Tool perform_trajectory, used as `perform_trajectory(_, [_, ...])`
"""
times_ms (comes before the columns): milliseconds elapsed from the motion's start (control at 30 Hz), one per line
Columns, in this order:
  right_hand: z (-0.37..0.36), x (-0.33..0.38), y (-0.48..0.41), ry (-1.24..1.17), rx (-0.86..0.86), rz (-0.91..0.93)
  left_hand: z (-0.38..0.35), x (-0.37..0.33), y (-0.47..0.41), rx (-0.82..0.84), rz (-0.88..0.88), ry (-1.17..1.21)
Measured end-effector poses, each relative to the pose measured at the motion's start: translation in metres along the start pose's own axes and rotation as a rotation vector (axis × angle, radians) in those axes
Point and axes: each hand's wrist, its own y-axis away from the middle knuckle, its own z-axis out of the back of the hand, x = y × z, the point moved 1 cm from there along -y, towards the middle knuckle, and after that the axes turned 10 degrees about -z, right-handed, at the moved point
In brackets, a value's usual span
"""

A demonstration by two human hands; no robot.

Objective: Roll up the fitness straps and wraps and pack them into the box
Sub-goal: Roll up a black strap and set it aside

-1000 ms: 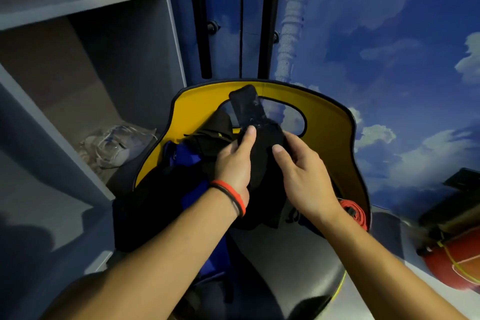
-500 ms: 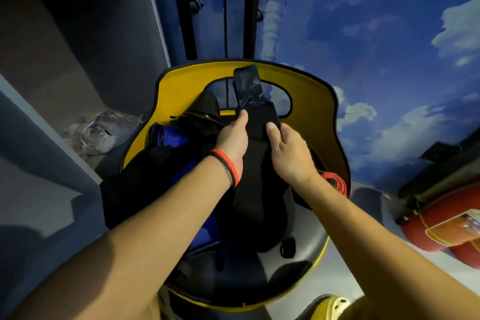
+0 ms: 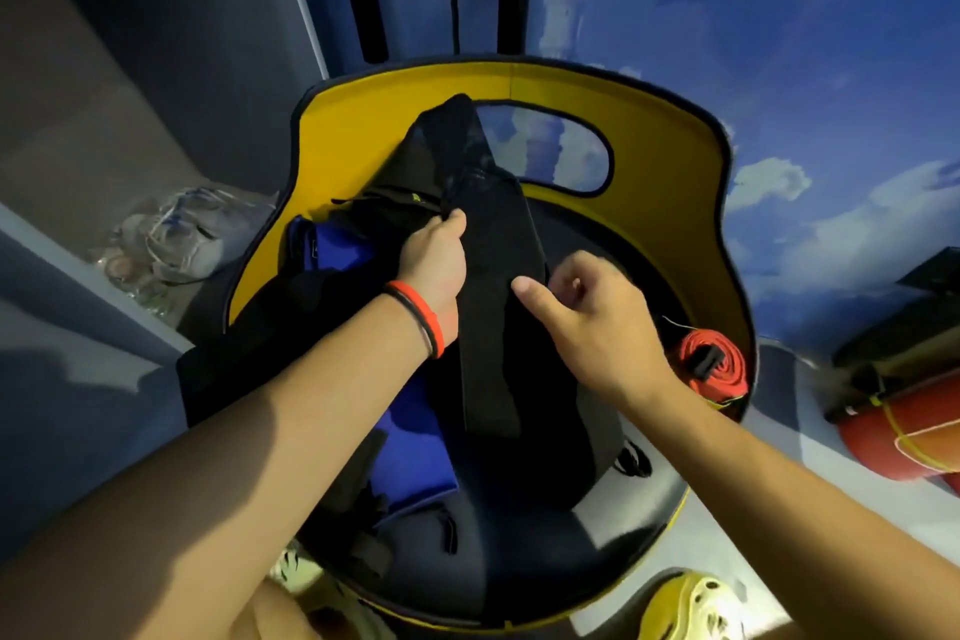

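The left hand (image 3: 436, 260) grips the left edge of a long black wrap (image 3: 493, 327) lying across the middle of the yellow-lined box (image 3: 649, 161). The right hand (image 3: 592, 322) (fingers curled, thumb out) sits at the wrap's right edge; whether it holds anything cannot be told. A rolled orange strap (image 3: 722, 364) lies at 4 o'clock in the box.

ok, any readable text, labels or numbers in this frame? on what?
No legible text anywhere.
Yellow-green mark on the black fabric piece beside the left hand: too small to read.
Black wrap the left hand grips: no print visible.
Red cylinder at right: no label showing.
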Motion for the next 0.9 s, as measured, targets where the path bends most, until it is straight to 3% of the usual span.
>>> perform_trajectory(133, [-0.016,0.002,-0.005,-0.297,0.272,-0.311,-0.005,-0.006,0.000,-0.053,-0.046,-0.055])
perform_trajectory(200, [-0.030,0.002,0.000,-0.431,0.308,-0.355,-0.006,-0.004,-0.001,-0.073,-0.096,-0.082])
perform_trajectory(300, [-0.029,0.010,0.006,-0.355,0.166,-0.239,-0.005,-0.004,0.005,-0.123,-0.184,-0.126])
perform_trajectory(467, [-0.014,0.015,0.000,0.030,0.001,0.058,-0.004,-0.007,0.007,-0.172,-0.280,-0.178])
perform_trajectory(633, [-0.013,0.008,-0.006,-0.042,0.186,0.042,0.000,-0.004,0.003,-0.135,-0.198,-0.122])
perform_trajectory(800, [-0.011,0.014,-0.009,0.154,0.077,0.085,0.003,-0.014,-0.008,-0.173,-0.019,-0.092])
perform_trajectory(900, [-0.011,0.015,-0.007,0.100,0.182,0.045,0.004,-0.020,-0.007,-0.208,-0.118,-0.087])
